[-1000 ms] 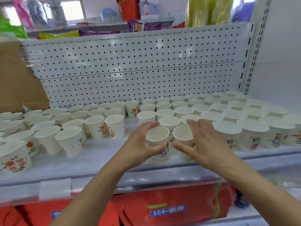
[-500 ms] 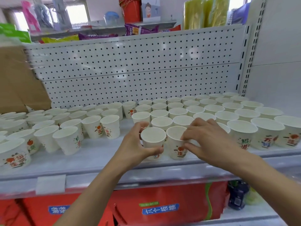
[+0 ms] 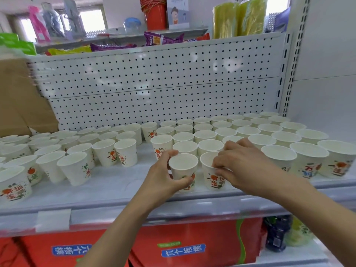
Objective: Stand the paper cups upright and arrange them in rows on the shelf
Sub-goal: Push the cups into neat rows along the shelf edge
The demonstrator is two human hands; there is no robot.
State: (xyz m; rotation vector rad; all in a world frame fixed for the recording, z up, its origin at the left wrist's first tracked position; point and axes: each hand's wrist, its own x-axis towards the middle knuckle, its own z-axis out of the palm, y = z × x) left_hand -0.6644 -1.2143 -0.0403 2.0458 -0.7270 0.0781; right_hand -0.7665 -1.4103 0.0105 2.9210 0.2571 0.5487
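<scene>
Many white paper cups with red and green print stand upright on the white shelf (image 3: 107, 191). My left hand (image 3: 165, 180) grips one upright cup (image 3: 183, 166) at the shelf's front, fingers curled round its side. My right hand (image 3: 237, 166) holds the neighbouring cup (image 3: 209, 170), fingertips on its rim and side. These two cups stand side by side at the front of the tidy rows on the right (image 3: 269, 135). A looser group of upright cups (image 3: 77, 151) fills the shelf's left part.
A perforated white back panel (image 3: 154, 83) rises behind the cups. A brown cardboard box (image 3: 21, 105) stands at the back left. Red cartons (image 3: 192, 245) and a dark bottle (image 3: 275, 234) sit on the lower shelf. Snack bags lie on the upper shelf (image 3: 119, 35).
Both hands have kept hold of the two front cups and closed tighter on them; the cups now stand nearer together. The camera has tilted slightly.
</scene>
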